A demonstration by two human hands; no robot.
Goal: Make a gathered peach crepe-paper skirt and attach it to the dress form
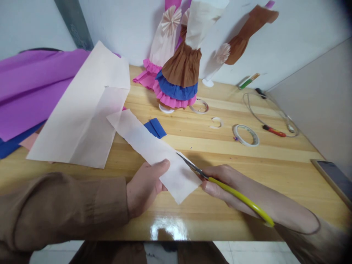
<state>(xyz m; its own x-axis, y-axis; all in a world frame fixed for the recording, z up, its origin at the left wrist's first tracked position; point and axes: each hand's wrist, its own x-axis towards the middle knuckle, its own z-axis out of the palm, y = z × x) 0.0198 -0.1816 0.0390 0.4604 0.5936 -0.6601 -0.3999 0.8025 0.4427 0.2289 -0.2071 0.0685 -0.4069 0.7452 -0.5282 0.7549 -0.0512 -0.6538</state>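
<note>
My left hand [145, 187] grips a long strip of pale pinkish-white crepe paper [154, 146], thumb on top and fingers beneath. The strip slants from the upper left down to a pointed end near the table's front. In my right hand [232, 178] is a pair of scissors [242, 198] with yellow handles. Their metal blades lie along the strip's right edge, tips pointing up and left. How far the blades are apart is hard to make out. A larger pale paper sheet [90, 106] lies left of the strip, and the strip's far end overlaps it.
Purple paper [35, 84] covers the back left. Dolls dressed in ruffled paper, one with a brown skirt [183, 66], stand against the wall. A folded blue paper piece [155, 128], a tape roll [246, 135], a cable [247, 104] and a phone [334, 176] lie on the wooden table.
</note>
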